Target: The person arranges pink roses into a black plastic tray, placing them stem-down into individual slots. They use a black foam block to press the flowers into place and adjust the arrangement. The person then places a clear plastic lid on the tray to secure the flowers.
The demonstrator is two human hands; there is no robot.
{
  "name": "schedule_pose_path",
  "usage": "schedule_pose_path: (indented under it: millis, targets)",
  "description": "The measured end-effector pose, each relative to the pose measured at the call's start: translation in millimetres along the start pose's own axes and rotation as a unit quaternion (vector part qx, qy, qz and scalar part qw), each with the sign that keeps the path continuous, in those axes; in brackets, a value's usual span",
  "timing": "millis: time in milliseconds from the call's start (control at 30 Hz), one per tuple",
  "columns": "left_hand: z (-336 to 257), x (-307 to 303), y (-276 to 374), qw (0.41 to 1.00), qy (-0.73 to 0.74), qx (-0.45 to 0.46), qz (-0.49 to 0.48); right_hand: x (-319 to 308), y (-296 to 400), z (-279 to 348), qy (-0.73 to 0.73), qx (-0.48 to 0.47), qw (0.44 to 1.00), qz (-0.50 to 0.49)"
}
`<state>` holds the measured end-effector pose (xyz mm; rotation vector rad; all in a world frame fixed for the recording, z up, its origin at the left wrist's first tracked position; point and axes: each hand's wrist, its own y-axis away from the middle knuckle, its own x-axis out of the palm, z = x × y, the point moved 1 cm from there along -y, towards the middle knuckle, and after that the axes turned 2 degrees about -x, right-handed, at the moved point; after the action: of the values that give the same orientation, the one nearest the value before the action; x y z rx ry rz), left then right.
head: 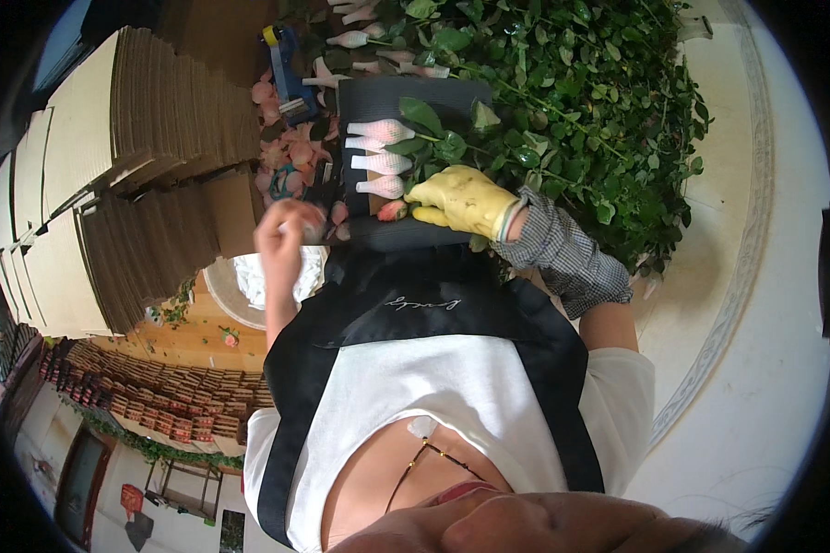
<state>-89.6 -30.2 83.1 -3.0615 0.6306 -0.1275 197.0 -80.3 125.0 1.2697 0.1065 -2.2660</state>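
My right hand, in a yellow rubber glove, grips a pink rose just below its bare bloom. Beside that bloom, several roses in white net sleeves lie in a row on a dark corrugated board, their leafy stems towards the right. My bare left hand is curled and blurred by motion left of the board. Between its fingers is a whitish piece, apparently a net sleeve, too blurred to settle. Below it stands a round bowl of white net sleeves, partly hidden by my forearm.
Stacked cardboard sheets rise on the left. Loose pink petals and a blue tape dispenser lie behind my left hand. Leafy rose stems heap up at the right. More sleeved roses lie at the back.
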Motion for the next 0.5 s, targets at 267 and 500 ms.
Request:
schedule_pose_path:
  millis: [267, 500]
  targets:
    - [34, 56, -22, 0.964, -0.259, -0.025, 0.046, 31, -28, -10, 0.192, 0.131, 0.971, 0.05]
    - [3, 2, -26, 0.965, -0.185, -0.071, -0.175, -7, -8, -9, -0.05, 0.076, 0.995, -0.043]
